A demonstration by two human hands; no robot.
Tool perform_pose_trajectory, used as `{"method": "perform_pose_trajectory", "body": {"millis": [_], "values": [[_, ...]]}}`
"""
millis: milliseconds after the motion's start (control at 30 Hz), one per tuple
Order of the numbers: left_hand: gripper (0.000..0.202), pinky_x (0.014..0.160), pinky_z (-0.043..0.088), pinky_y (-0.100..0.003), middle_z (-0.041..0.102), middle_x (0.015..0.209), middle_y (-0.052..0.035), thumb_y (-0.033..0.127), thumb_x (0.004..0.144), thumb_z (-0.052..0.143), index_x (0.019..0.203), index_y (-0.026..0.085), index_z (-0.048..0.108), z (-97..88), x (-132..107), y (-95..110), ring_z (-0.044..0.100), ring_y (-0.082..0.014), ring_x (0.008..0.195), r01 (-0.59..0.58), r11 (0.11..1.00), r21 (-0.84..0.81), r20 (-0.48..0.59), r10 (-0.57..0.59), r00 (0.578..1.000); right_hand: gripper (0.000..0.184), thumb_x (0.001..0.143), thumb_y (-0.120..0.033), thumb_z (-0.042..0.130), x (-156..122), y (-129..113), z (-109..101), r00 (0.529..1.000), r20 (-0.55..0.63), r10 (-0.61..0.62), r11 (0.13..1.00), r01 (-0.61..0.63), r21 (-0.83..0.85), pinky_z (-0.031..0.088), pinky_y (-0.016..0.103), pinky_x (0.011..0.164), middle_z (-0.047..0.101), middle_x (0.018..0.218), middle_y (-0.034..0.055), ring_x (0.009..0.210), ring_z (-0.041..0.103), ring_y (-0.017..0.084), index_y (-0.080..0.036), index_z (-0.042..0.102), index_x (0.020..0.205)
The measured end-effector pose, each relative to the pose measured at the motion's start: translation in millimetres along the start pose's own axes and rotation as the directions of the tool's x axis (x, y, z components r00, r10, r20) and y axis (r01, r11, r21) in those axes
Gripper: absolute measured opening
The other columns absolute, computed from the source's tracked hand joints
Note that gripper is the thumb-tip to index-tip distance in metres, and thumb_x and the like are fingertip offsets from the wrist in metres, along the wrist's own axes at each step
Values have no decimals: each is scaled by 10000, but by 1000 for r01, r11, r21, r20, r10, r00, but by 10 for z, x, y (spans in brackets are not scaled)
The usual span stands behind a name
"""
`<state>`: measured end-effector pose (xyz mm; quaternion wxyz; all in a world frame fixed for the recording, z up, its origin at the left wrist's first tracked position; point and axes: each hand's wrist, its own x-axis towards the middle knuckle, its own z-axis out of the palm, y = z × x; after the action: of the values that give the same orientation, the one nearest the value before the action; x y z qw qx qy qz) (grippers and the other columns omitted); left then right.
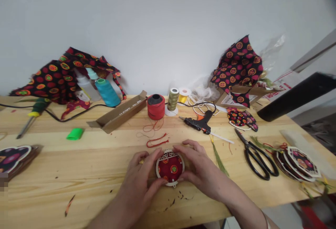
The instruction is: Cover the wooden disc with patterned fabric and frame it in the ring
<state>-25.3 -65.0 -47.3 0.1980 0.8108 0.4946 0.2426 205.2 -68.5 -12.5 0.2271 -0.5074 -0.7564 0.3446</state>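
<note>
A round wooden ornament (170, 167) with red patterned fabric in its middle lies on the wooden table (91, 166) near the front edge. My left hand (141, 180) curls round its left side, fingers pressed against the rim. My right hand (195, 167) curves over its right side and top, fingers closed on the frame. A short piece of red cord (156, 141) lies just behind the ornament.
Behind stand a red thread spool (155, 106), an olive spool (173, 99), a teal cone (107, 91) and an open cardboard box (118, 114). A black glue gun (199, 123) and scissors (257, 159) lie to the right, by stacked finished ornaments (299, 160). Patterned fabric (60, 76) is heaped at back left.
</note>
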Motion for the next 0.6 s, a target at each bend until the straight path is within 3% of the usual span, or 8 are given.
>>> {"method": "perform_pose_trajectory", "body": {"millis": [233,600], "values": [[545,943,476,-503,602,1222,-87,190,863,563,1364,254,359,-34,14,13,489,-289,1126,-31,999,-27,23,32,999,685,776,-188,746,-2,2,-5,1000,-16,-20,999,21,27,315,397,1104,525,1321,27,1327,307,212,-330,420,1362],[491,949,468,-455,631,1179,-81,219,871,555,1345,235,425,-66,17,40,498,-277,1130,-9,999,-43,5,10,1000,644,774,-210,753,-4,-39,-19,999,-24,-24,998,25,55,338,391,1080,508,1280,41,1246,407,212,-322,458,1336]]}}
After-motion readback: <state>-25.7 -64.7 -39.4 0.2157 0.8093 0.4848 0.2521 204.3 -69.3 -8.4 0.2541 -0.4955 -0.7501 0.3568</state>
